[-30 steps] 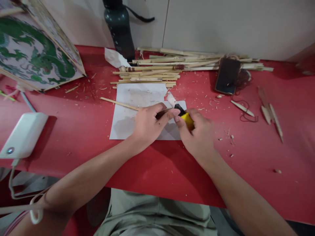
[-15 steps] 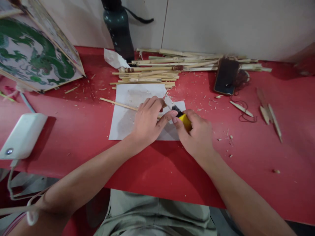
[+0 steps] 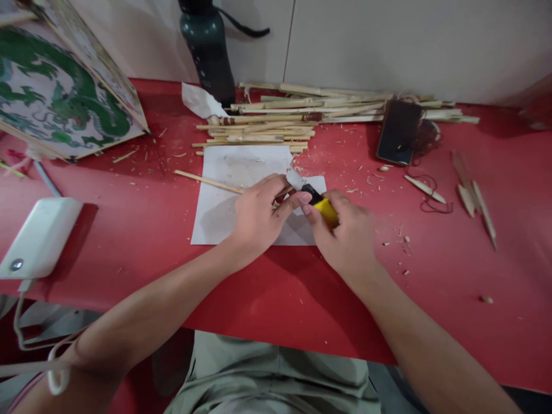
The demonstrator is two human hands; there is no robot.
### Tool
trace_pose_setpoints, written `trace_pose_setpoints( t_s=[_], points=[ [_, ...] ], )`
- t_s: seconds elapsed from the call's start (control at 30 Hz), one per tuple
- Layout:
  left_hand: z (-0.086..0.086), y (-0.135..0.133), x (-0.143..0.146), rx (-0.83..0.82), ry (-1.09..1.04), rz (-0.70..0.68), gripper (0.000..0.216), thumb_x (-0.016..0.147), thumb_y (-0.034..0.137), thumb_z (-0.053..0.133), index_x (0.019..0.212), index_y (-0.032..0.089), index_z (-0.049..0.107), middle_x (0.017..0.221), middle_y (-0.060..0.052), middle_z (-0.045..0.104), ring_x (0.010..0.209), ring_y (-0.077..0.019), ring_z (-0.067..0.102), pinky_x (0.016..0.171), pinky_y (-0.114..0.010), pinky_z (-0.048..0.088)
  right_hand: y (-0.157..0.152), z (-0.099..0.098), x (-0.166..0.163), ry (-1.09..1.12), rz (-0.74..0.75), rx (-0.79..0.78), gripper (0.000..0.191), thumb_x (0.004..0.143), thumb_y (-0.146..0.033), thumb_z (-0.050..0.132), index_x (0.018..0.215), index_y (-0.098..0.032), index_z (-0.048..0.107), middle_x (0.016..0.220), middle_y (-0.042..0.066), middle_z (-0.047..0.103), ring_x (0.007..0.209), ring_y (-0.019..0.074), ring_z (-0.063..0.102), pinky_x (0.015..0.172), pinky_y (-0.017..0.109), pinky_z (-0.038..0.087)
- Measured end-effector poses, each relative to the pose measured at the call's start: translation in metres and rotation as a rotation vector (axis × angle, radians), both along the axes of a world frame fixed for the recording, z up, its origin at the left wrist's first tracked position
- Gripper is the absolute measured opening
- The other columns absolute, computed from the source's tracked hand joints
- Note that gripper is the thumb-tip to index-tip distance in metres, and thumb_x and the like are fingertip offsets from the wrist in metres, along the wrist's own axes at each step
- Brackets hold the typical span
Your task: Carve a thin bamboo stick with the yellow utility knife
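Observation:
My right hand (image 3: 347, 230) is closed round the yellow and black handle of a utility knife (image 3: 328, 213), its blade pointing up and left. Under my left hand (image 3: 263, 213) runs a thin bamboo stick (image 3: 211, 181), its left end sticking out past my fingers; they are curled on it. The left thumb touches the black front of the knife near the blade. Where blade and stick meet is hidden by my fingers. Both hands are above a white sheet of paper (image 3: 215, 224) on the red table (image 3: 267, 293).
Behind the paper lie bundled bamboo sticks (image 3: 267, 126), a dark bottle (image 3: 209, 54) and a phone (image 3: 399, 132). A lantern-like box with a green dragon (image 3: 69, 103) and a white power bank (image 3: 43, 236) stand left. Carved pieces (image 3: 485, 213) and shavings lie right.
My left fingers have curled further in, and their tips have dropped slightly toward the stick. The knife stays in my right hand, almost in the same place.

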State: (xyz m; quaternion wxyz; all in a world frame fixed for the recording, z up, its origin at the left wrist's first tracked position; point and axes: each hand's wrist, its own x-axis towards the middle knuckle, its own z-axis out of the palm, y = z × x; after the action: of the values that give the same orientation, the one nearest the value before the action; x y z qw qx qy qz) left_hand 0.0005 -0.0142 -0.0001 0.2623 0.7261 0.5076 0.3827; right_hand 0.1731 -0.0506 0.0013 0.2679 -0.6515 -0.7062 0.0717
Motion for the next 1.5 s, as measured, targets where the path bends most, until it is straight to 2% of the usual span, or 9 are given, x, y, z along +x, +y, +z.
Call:
trace_pose_setpoints(
  t_s=[0.33, 0.57, 0.67, 0.77, 0.87, 1.0, 1.23, 1.37, 1.5],
  points=[
    [0.000, 0.001, 0.000, -0.063, -0.008, 0.049, 0.057, 0.094, 0.069, 0.052, 0.066, 0.020, 0.052, 0.060, 0.001, 0.048, 0.059, -0.0114, 0.042, 0.057, -0.030, 0.027, -0.001, 0.003, -0.003, 0.017, -0.043, 0.010, 0.043, 0.095, -0.062, 0.052, 0.100, -0.022, 0.066, 0.067, 0.005, 0.063, 0.057, 0.0215, 0.056, 0.056, 0.033, 0.034],
    [0.002, 0.001, -0.001, -0.097, -0.035, 0.000, 0.048, 0.091, 0.067, 0.057, 0.082, 0.020, 0.060, 0.069, 0.000, 0.057, 0.062, -0.0118, 0.047, 0.060, -0.029, 0.032, -0.002, 0.003, -0.001, 0.150, -0.009, -0.015, 0.044, 0.097, -0.064, 0.049, 0.100, -0.023, 0.065, 0.060, 0.001, 0.054, 0.052, 0.0189, 0.050, 0.053, 0.034, 0.032],
    [0.002, 0.002, -0.001, -0.129, -0.166, -0.043, 0.046, 0.097, 0.064, 0.051, 0.084, 0.020, 0.061, 0.070, 0.000, 0.057, 0.064, -0.0123, 0.048, 0.061, -0.029, 0.035, -0.001, 0.002, 0.001, 0.230, -0.034, 0.033, 0.042, 0.097, -0.063, 0.050, 0.099, -0.023, 0.063, 0.061, 0.000, 0.052, 0.053, 0.0176, 0.048, 0.053, 0.034, 0.032],
    [0.004, 0.003, 0.001, -0.179, -0.374, -0.082, 0.049, 0.100, 0.060, 0.046, 0.076, 0.020, 0.057, 0.065, 0.000, 0.050, 0.062, -0.0119, 0.045, 0.060, -0.028, 0.036, 0.001, 0.002, 0.003, 0.277, -0.063, 0.046, 0.040, 0.097, -0.063, 0.052, 0.094, -0.024, 0.061, 0.060, -0.002, 0.048, 0.052, 0.0165, 0.045, 0.053, 0.034, 0.032],
    [0.008, 0.004, 0.003, -0.313, -0.571, -0.105, 0.051, 0.097, 0.061, 0.053, 0.068, 0.019, 0.051, 0.059, 0.002, 0.038, 0.056, -0.0100, 0.036, 0.054, -0.028, 0.031, 0.002, 0.002, 0.005, 0.279, -0.066, 0.043, 0.042, 0.096, -0.065, 0.051, 0.093, -0.024, 0.060, 0.061, -0.001, 0.049, 0.053, 0.0169, 0.045, 0.053, 0.034, 0.032],
    [0.013, 0.004, 0.002, -0.534, -0.739, -0.112, 0.051, 0.094, 0.062, 0.056, 0.068, 0.019, 0.050, 0.057, 0.004, 0.031, 0.050, -0.0080, 0.028, 0.047, -0.025, 0.025, 0.003, 0.001, 0.005, 0.254, -0.064, 0.040, 0.046, 0.096, -0.068, 0.050, 0.095, -0.024, 0.062, 0.063, 0.001, 0.051, 0.057, 0.0189, 0.048, 0.055, 0.035, 0.032],
    [0.016, 0.003, -0.002, -0.703, -0.895, -0.155, 0.037, 0.098, 0.046, 0.049, 0.073, 0.018, 0.054, 0.061, 0.003, 0.032, 0.052, -0.0080, 0.029, 0.047, -0.023, 0.028, 0.003, -0.001, 0.005, 0.262, -0.065, 0.043, 0.046, 0.096, -0.067, 0.050, 0.096, -0.023, 0.063, 0.063, 0.000, 0.050, 0.055, 0.0171, 0.046, 0.054, 0.034, 0.031],
    [0.015, 0.003, -0.002, -0.714, -0.917, -0.139, 0.034, 0.097, 0.042, 0.049, 0.073, 0.018, 0.054, 0.062, 0.003, 0.033, 0.053, -0.0082, 0.031, 0.050, -0.023, 0.031, 0.003, 0.000, 0.004, 0.261, -0.058, 0.049, 0.043, 0.096, -0.065, 0.052, 0.095, -0.023, 0.062, 0.062, -0.001, 0.049, 0.055, 0.0168, 0.044, 0.054, 0.034, 0.032],
    [0.013, 0.004, -0.002, -0.655, -0.912, -0.145, 0.032, 0.095, 0.040, 0.054, 0.073, 0.017, 0.057, 0.064, 0.002, 0.037, 0.056, -0.0081, 0.033, 0.053, -0.023, 0.032, 0.003, 0.001, 0.005, 0.258, -0.051, 0.039, 0.042, 0.096, -0.065, 0.052, 0.095, -0.024, 0.062, 0.062, 0.000, 0.050, 0.055, 0.0173, 0.044, 0.054, 0.034, 0.032]
  ],
)
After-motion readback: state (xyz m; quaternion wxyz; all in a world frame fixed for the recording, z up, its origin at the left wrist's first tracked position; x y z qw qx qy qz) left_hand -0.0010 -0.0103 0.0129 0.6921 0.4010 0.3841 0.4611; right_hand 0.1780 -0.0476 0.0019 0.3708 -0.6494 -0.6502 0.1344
